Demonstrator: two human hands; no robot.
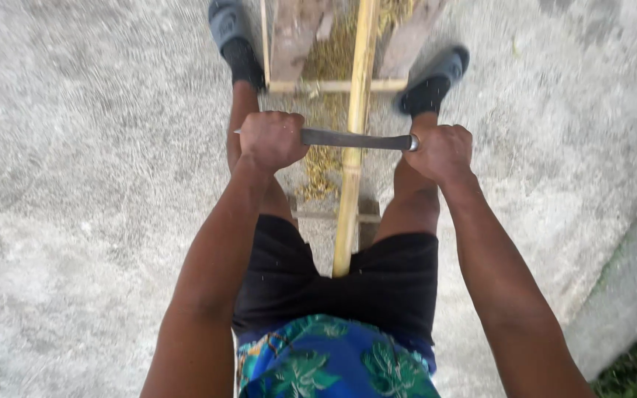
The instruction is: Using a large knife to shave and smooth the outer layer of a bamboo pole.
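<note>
A long yellow bamboo pole (353, 110) runs away from me between my legs. Across it lies a dark metal blade (355, 139). My left hand (270, 138) grips the blade's tip end, and my right hand (444, 151) is closed on its handle end. The blade rests on top of the pole, roughly level. Pale bamboo shavings (322, 166) lie on the ground under the pole. I sit with knees apart, in black shorts and a blue leaf-print shirt.
The pole rests on a low wooden frame (337, 86) of planks ahead. My feet in grey slippers (228, 22) flank it on the grey concrete floor (90, 162). A concrete kerb (628, 287) with greenery beyond it is at the right.
</note>
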